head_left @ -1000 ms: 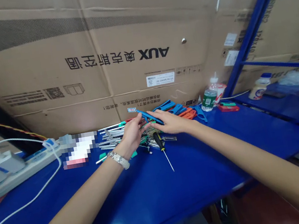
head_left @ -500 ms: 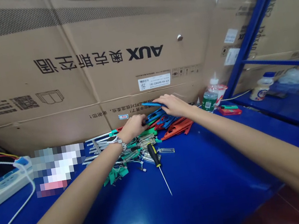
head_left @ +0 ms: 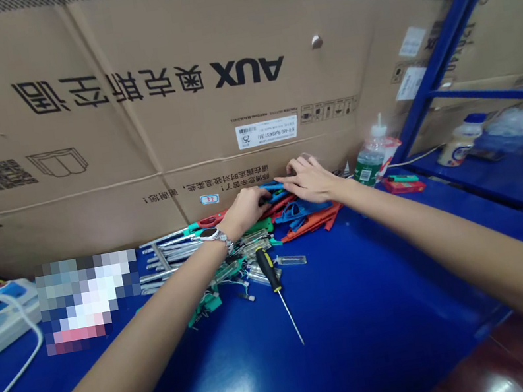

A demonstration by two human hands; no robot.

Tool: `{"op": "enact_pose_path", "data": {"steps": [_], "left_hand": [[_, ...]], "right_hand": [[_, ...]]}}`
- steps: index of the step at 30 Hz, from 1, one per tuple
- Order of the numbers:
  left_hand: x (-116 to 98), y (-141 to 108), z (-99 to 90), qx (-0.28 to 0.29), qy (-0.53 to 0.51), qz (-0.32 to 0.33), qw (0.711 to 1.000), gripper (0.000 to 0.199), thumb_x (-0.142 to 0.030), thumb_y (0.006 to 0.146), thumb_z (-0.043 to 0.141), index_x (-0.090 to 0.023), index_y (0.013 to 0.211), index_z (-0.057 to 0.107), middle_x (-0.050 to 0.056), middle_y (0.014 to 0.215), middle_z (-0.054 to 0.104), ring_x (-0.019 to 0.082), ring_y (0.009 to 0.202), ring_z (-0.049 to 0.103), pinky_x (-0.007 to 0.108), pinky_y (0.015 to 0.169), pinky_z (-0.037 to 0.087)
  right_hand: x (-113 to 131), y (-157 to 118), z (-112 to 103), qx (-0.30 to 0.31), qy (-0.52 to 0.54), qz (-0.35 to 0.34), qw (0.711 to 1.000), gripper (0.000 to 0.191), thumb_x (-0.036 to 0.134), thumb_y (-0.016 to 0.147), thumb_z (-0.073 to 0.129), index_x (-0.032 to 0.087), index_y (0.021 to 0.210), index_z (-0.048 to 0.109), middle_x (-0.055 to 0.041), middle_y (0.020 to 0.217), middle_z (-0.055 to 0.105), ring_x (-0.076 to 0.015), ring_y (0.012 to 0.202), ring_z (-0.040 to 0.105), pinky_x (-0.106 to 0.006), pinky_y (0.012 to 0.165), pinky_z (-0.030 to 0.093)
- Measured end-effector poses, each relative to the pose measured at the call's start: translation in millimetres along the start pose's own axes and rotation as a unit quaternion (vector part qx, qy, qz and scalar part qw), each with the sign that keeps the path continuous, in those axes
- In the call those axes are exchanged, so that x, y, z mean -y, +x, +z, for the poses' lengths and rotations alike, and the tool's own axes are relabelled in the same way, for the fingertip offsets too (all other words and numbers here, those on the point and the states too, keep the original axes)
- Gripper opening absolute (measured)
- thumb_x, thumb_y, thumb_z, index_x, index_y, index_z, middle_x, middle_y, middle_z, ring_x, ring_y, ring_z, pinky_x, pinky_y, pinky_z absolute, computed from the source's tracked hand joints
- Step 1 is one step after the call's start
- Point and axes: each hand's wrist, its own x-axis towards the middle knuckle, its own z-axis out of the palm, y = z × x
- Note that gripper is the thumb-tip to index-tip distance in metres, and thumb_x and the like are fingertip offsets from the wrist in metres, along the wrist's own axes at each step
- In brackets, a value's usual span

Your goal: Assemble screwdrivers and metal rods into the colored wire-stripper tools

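White glare on blue tabletop (head_left: 351,315)

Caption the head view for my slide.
Left hand and right hand at coloured parts, screwdriver lying nearer the camera.

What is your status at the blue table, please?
Left grip, right grip: at the blue pieces, hold unclear. Screwdriver lying nearby, untouched.

An upside-down AUX cardboard sheet (head_left: 173,30) stands behind a glossy blue tabletop (head_left: 346,342), which reflects white light. A blue post (head_left: 462,15) slants at right; reddish floor (head_left: 490,365) shows below.
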Motion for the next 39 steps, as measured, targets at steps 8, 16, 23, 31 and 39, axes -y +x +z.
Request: {"op": "enact_pose_path", "data": {"steps": [8,16,23,31,39], "left_hand": [[0.5,-42.1,-46.5,-0.021,0.128,0.06,0.99,0.01,-0.021,0.094,0.063,-0.017,0.09,0.071,0.006,0.092,0.071,0.021,0.084,0.066,0.033,0.078,0.051],[-0.2,-98.2,-79.1,-0.054,0.122,0.012,0.991,0.014,-0.024,0.096,0.058,-0.018,0.091,0.07,0.007,0.095,0.073,0.02,0.083,0.067,0.033,0.075,0.051],[0.3,-131.8,-80.4,-0.043,0.157,0.007,0.987,0.02,-0.029,0.099,0.052,-0.019,0.103,0.07,0.01,0.108,0.073,0.025,0.1,0.068,0.041,0.09,0.054],[8.4,-143.0,-64.4,0.06,0.207,-0.016,0.976,0.044,-0.043,0.106,0.039,-0.015,0.134,0.06,0.016,0.138,0.065,0.032,0.131,0.059,0.052,0.111,0.045],[9.3,-152.9,-62.5,0.041,0.229,-0.005,0.973,0.039,-0.04,0.107,0.039,-0.019,0.127,0.064,0.013,0.139,0.064,0.03,0.133,0.056,0.054,0.11,0.045]], "right_hand": [[10.4,-7.1,3.6,-0.07,0.053,0.028,0.996,0.04,0.027,0.096,0.05,0.02,0.132,0.066,-0.0151,0.113,0.06,-0.0319,0.106,0.052,-0.046,0.093,0.044],[59.1,-5.9,-2.2,-0.067,0.107,-0.018,0.992,0.026,0.021,0.088,0.055,0.019,0.108,0.071,-0.0123,0.11,0.063,-0.0298,0.107,0.055,-0.045,0.094,0.043],[96.9,17.8,-6.6,0.098,0.051,-0.051,0.993,0.024,0.036,0.084,0.071,0.023,0.102,0.079,-0.0144,0.109,0.061,-0.035,0.112,0.052,-0.047,0.095,0.042],[107.3,45.8,-9.9,0.174,0.042,-0.015,0.984,0.026,0.044,0.078,0.078,0.02,0.089,0.079,-0.0153,0.11,0.063,-0.0374,0.115,0.052,-0.047,0.096,0.042],[103.8,50.0,-17.8,0.166,0.027,-0.074,0.983,0.025,0.042,0.081,0.078,0.017,0.085,0.073,-0.0156,0.112,0.066,-0.0366,0.115,0.055,-0.046,0.098,0.04]]}}
